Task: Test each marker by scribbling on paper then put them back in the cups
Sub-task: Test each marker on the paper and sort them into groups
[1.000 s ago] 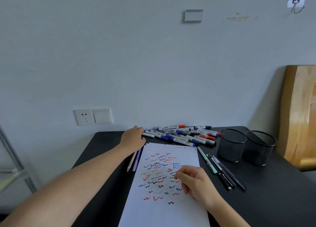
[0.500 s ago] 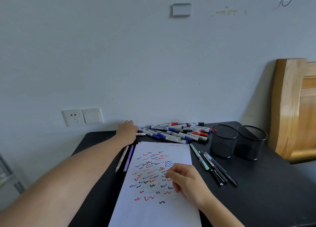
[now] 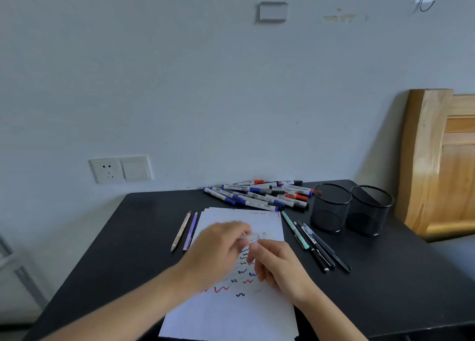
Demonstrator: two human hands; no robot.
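Both hands meet over the paper (image 3: 231, 312) on the black table (image 3: 401, 284): left hand (image 3: 221, 250) grips a blurred white marker (image 3: 259, 235), right hand (image 3: 277, 266) pinches beside it. Beyond, marker pile (image 3: 259, 195), mesh cups (image 3: 331, 207), grey wall (image 3: 205, 96).

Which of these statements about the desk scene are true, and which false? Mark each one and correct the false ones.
1. Both black mesh cups hold markers. False: both look empty.
2. The pile of white-barrelled markers lies by the wall. True.
3. The white sheet of paper is blank. False: it bears red, blue and black scribbles.
4. The left hand and right hand meet over the paper. True.
5. Two slim pencils lie left of the paper. True.
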